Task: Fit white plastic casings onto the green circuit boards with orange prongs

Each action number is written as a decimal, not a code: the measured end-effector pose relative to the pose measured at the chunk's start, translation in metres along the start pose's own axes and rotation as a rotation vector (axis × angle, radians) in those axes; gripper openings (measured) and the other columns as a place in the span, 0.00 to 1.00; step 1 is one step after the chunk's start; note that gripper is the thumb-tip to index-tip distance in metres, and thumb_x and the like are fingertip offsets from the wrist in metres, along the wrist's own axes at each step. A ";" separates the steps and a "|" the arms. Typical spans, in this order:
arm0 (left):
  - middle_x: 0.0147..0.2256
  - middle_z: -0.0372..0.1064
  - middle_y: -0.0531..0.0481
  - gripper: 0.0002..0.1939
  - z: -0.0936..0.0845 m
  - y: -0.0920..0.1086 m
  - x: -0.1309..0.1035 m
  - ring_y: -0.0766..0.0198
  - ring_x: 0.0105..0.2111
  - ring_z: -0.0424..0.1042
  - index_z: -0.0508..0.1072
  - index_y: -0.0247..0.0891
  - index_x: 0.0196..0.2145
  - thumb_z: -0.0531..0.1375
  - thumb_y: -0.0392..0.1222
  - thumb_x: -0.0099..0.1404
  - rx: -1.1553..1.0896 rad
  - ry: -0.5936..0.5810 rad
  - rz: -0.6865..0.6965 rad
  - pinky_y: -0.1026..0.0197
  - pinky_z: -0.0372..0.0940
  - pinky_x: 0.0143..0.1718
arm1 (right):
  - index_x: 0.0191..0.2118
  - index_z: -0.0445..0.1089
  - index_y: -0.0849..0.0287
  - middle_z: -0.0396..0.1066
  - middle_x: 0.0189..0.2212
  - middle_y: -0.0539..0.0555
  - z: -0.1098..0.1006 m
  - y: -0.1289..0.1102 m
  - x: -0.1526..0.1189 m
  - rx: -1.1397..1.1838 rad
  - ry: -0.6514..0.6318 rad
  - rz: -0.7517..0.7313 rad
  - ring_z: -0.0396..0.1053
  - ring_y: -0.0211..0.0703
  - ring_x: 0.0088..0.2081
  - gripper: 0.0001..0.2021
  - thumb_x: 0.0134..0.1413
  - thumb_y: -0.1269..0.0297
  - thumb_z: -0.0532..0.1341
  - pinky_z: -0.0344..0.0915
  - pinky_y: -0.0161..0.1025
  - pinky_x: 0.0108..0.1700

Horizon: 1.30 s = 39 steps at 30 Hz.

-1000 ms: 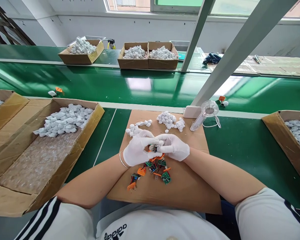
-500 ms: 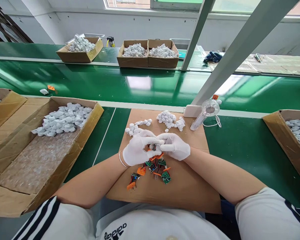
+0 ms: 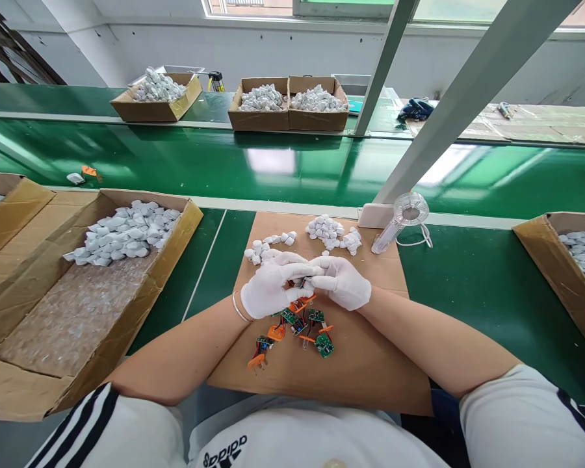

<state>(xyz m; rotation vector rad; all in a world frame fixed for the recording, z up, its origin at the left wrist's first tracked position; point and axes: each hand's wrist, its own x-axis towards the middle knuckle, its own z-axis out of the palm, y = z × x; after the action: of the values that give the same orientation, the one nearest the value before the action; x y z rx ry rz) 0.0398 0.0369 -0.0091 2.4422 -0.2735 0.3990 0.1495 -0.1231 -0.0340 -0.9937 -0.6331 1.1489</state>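
Note:
Both my hands wear white gloves and meet above the middle of a brown cardboard sheet (image 3: 351,364). My left hand (image 3: 270,286) is closed round a small circuit board (image 3: 299,283), mostly hidden by the fingers. My right hand (image 3: 342,282) pinches at the same piece from the other side, its fingertips touching those of the left. An orange plug piece (image 3: 302,303) shows just below the fingers; I cannot tell whether it is joined to the held board. Several green circuit boards (image 3: 324,345) with orange plug pieces (image 3: 257,361) lie loose nearer my body. Small white casings (image 3: 324,229) are heaped beyond my hands.
An open carton (image 3: 170,260) of white casings stands left, another carton (image 3: 546,260) right. A clear handheld fan (image 3: 410,209) leans near a slanted post (image 3: 448,117). Behind runs a green conveyor belt (image 3: 185,159), with further boxes (image 3: 258,120) beyond it.
On the belt, the white piece with the orange part has moved left. The orange bit behind the fan is out of sight. My fingers have shifted slightly and cover the held board more.

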 end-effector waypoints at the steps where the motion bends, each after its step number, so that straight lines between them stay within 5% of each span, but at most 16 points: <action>1: 0.44 0.72 0.49 0.17 0.000 0.000 0.000 0.60 0.45 0.71 0.74 0.44 0.47 0.65 0.42 0.58 -0.005 -0.008 0.001 0.56 0.64 0.50 | 0.34 0.71 0.63 0.74 0.26 0.53 0.000 0.000 0.000 -0.015 0.007 -0.003 0.71 0.42 0.31 0.12 0.44 0.62 0.69 0.67 0.41 0.37; 15: 0.45 0.70 0.47 0.18 0.004 -0.005 -0.003 0.60 0.46 0.70 0.72 0.43 0.48 0.64 0.39 0.59 -0.068 0.017 0.074 0.57 0.66 0.49 | 0.33 0.73 0.62 0.75 0.29 0.54 -0.004 0.004 0.000 0.017 0.052 0.025 0.72 0.44 0.32 0.11 0.43 0.64 0.70 0.69 0.42 0.37; 25: 0.40 0.72 0.49 0.16 0.000 0.002 -0.001 0.59 0.40 0.72 0.77 0.44 0.41 0.67 0.51 0.55 0.107 0.047 0.036 0.53 0.61 0.48 | 0.36 0.72 0.64 0.74 0.34 0.55 0.005 0.001 -0.003 -0.009 -0.051 0.053 0.70 0.41 0.34 0.12 0.44 0.66 0.68 0.68 0.38 0.36; 29: 0.40 0.72 0.50 0.16 0.004 0.002 -0.003 0.61 0.40 0.72 0.77 0.45 0.41 0.67 0.50 0.55 0.102 0.067 0.089 0.56 0.62 0.47 | 0.32 0.71 0.63 0.73 0.28 0.52 0.007 0.001 -0.003 -0.054 -0.028 0.035 0.67 0.37 0.28 0.08 0.43 0.68 0.68 0.65 0.34 0.30; 39: 0.29 0.71 0.54 0.05 0.006 0.014 -0.004 0.64 0.33 0.71 0.76 0.45 0.33 0.64 0.41 0.55 0.126 0.225 0.146 0.55 0.64 0.40 | 0.38 0.71 0.62 0.74 0.33 0.54 0.013 -0.004 -0.006 0.091 -0.094 0.099 0.70 0.41 0.34 0.18 0.38 0.65 0.72 0.68 0.38 0.37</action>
<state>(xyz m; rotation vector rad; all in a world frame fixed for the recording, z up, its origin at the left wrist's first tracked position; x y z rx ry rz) 0.0331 0.0229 -0.0068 2.4785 -0.3391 0.7694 0.1391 -0.1250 -0.0242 -0.9056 -0.6061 1.3065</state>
